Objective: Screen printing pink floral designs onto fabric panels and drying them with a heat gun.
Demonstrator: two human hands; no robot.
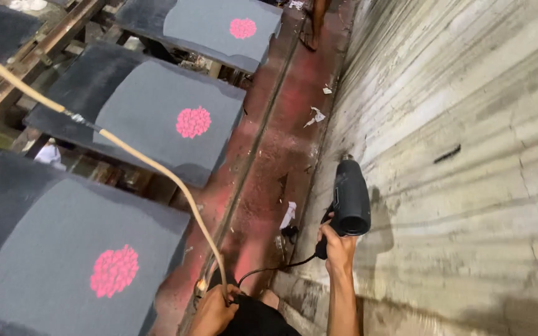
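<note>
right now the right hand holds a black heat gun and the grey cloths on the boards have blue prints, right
Not quite: in the head view the prints are pink, not blue. The right hand does hold the black heat gun, and the cloths are grey.

Three printing boards lie in a row on the left; a walkway runs between them and the wall on the right.

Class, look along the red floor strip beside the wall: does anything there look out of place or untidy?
Yes. Torn white paper scraps litter the red-stained floor strip, one more near the black heat gun held by the right hand. They look dropped, not placed.
</note>
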